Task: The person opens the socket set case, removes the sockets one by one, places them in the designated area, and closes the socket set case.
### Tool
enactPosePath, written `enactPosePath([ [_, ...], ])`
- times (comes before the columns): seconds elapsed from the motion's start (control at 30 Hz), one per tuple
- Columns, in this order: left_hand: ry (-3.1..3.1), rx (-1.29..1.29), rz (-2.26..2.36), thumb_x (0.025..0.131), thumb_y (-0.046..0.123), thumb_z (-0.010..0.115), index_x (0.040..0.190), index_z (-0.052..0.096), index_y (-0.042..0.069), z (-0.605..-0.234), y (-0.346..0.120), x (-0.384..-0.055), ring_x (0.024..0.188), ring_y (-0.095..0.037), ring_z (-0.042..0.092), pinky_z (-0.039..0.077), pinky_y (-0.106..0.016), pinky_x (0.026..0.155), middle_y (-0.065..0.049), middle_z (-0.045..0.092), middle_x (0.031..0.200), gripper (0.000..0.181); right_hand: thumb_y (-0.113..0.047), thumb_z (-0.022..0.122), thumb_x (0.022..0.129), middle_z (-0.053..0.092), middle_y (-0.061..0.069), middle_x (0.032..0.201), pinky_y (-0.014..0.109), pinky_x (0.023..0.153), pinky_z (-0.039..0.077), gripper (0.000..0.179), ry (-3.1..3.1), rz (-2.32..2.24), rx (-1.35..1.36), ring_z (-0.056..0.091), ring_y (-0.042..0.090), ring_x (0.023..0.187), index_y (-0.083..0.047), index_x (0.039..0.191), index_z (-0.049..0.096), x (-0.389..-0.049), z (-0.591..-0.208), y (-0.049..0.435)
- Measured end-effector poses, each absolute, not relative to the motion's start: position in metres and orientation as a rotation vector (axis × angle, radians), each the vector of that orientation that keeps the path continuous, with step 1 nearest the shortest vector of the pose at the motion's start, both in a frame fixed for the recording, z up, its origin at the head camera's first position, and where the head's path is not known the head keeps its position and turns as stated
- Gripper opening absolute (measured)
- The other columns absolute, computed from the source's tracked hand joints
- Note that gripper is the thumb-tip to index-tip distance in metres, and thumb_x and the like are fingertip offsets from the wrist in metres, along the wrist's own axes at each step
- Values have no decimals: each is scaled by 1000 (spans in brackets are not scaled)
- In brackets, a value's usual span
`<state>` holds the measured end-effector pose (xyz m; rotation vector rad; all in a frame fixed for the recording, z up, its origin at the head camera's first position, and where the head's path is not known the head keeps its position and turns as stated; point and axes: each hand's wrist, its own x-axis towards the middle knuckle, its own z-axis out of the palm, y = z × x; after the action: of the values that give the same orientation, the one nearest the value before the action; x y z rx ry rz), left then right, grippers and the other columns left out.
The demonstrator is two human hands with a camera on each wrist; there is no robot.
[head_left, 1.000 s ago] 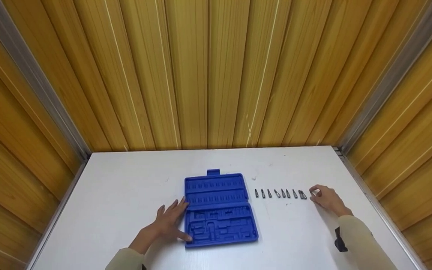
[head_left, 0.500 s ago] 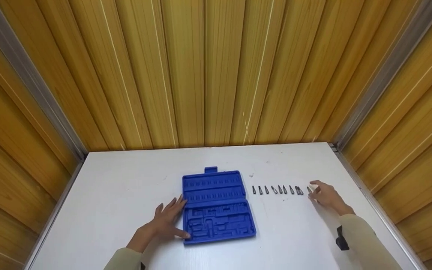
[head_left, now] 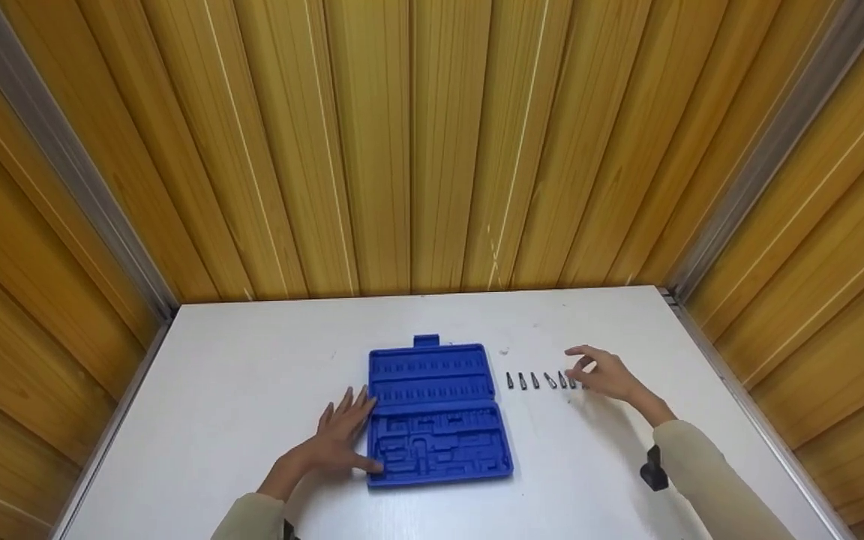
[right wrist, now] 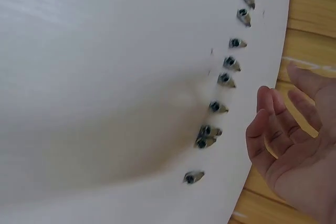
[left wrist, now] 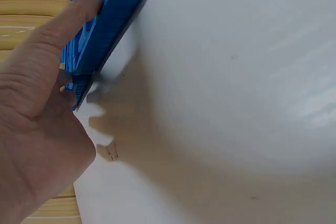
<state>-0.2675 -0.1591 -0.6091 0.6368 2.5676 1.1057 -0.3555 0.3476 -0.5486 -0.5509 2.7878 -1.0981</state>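
An open blue plastic bit case [head_left: 439, 439] with moulded slots lies on the white table. Spread fingers of my left hand [head_left: 333, 441] touch its left side, and the thumb rests on the near left corner; the left wrist view shows that thumb [left wrist: 79, 17] straight across the case's edge. Right of the case runs a row of short metal screwdriver bits [head_left: 535, 381]. My right hand [head_left: 606, 376] hovers over the right part of this row, hiding some bits in the head view. In the right wrist view its fingers curl loosely around nothing, beside the bits [right wrist: 226, 81].
One bit [right wrist: 193, 177] lies apart at the row's right end, and two just before it touch each other. The white table [head_left: 252, 360] meets a yellow wood-patterned wall [head_left: 417, 150] at the back, with similar panels at both sides.
My right hand has moved left from the row's right end, where its fingers were at the last bit, to above the middle-right bits. My left hand stays at the case.
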Motion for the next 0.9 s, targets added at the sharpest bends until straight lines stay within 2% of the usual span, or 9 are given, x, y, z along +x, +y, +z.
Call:
enactPosePath([
  [0.1, 2571, 634, 1189, 89, 40, 78, 161, 26, 2, -610, -161, -272, 156, -51, -8, -6, -73, 121, -26, 6, 170, 97, -13, 64, 100, 69, 24, 103, 25, 61, 56, 42, 2706, -1148, -582, 72, 30, 78, 9, 135, 56, -357, -549, 329],
  [0.2, 2573, 550, 1391, 97, 34, 70, 159, 33, 2, -612, -160, -277, 156, -50, 3, 5, -71, 124, -27, 16, 169, 79, -13, 62, 102, 68, 27, 109, 33, 64, 60, 43, 2611, -1213, -609, 73, 35, 84, 8, 138, 53, -356, -552, 310],
  [0.3, 2561, 406, 1634, 101, 22, 65, 153, 42, -3, -611, -157, -283, 150, -50, 32, 31, -65, 120, -29, 35, 161, 62, -12, 61, 102, 66, 32, 115, 34, 70, 62, 45, 2535, -1285, -629, 72, 40, 93, 10, 140, 51, -358, -555, 288],
  [0.37, 2554, 305, 1744, 101, 16, 63, 148, 47, -6, -609, -155, -288, 138, -49, 49, 49, -56, 109, -31, 45, 154, 54, -12, 61, 102, 64, 35, 121, 32, 73, 62, 47, 2516, -1316, -642, 71, 43, 100, 10, 142, 49, -361, -556, 274],
  [0.43, 2548, 207, 1800, 101, 13, 62, 144, 51, -7, -607, -151, -294, 128, -46, 59, 59, -49, 96, -31, 52, 148, 48, -13, 61, 102, 61, 38, 127, 33, 77, 63, 49, 2523, -1332, -646, 69, 46, 107, 11, 143, 48, -363, -558, 260],
  [0.53, 2546, 98, 1813, 101, 11, 61, 144, 51, -6, -605, -146, -301, 127, -44, 60, 61, -44, 92, -31, 53, 146, 47, -14, 62, 101, 56, 41, 134, 43, 89, 62, 52, 2557, -1320, -644, 66, 49, 117, 11, 144, 46, -366, -562, 244],
  [0.67, 2534, 35, 1800, 101, 12, 60, 147, 47, -7, -604, -137, -308, 132, -46, 57, 57, -48, 101, -32, 53, 146, 51, -15, 63, 101, 50, 44, 140, 57, 101, 54, 58, 2567, -1298, -626, 58, 55, 126, 11, 148, 41, -367, -565, 229],
  [0.8, 2505, 18, 1769, 101, 13, 60, 148, 44, -6, -607, -132, -308, 131, -45, 58, 55, -51, 103, -33, 53, 145, 53, -18, 63, 102, 46, 45, 144, 57, 102, 54, 66, 2495, -1294, -592, 53, 56, 131, 9, 153, 32, -364, -570, 219],
  [0.9, 2506, 16, 1750, 100, 13, 61, 148, 45, -5, -612, -130, -306, 129, -43, 60, 55, -51, 103, -32, 56, 143, 53, -18, 63, 102, 51, 44, 140, 54, 98, 57, 67, 2485, -1293, -576, 57, 54, 128, 9, 154, 31, -364, -575, 212],
])
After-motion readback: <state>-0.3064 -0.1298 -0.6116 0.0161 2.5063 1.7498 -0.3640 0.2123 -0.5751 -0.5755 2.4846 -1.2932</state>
